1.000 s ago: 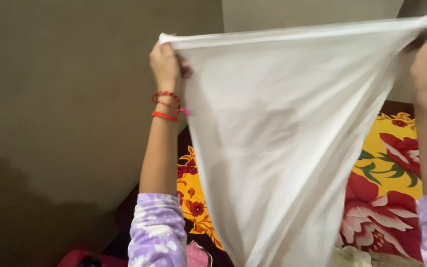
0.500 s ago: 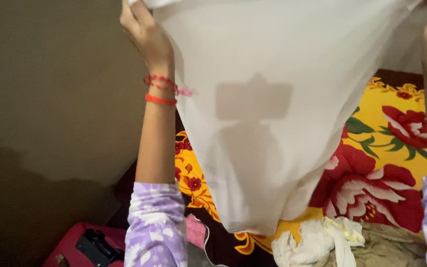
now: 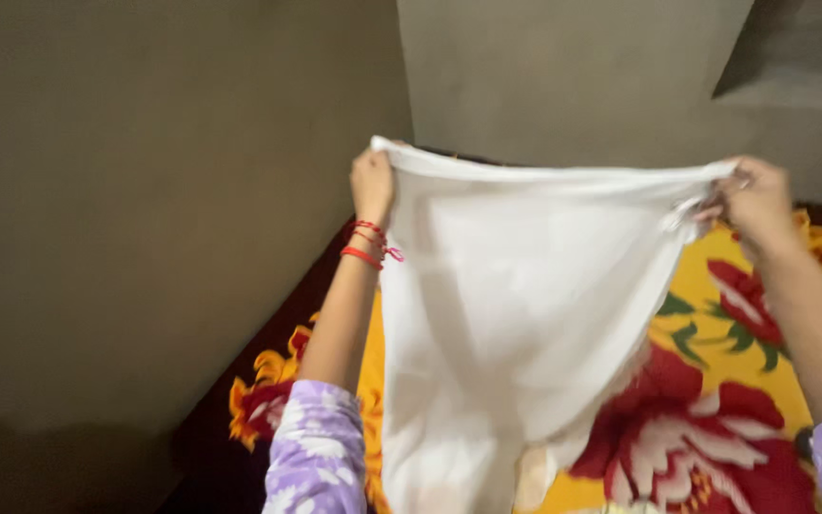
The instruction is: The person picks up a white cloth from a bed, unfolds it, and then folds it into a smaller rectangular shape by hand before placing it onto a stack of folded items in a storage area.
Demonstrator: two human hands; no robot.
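Observation:
A thin white cloth (image 3: 516, 314) hangs spread out in front of me, stretched by its top edge between both hands. My left hand (image 3: 373, 183) grips the upper left corner; red thread bracelets circle that wrist. My right hand (image 3: 758, 202) pinches the upper right corner. Both arms wear purple patterned sleeves. The cloth's lower part droops toward the bed and covers what lies under it.
Beneath the cloth lies a bedspread (image 3: 734, 381) in yellow with large red flowers and a dark border. A plain grey-brown wall (image 3: 145, 190) stands close on the left and meets another wall behind the bed.
Both hands have come down and forward with the cloth, from raised high to stretched out over the bed. The pile of clothes and the pink bag at the bottom are out of view.

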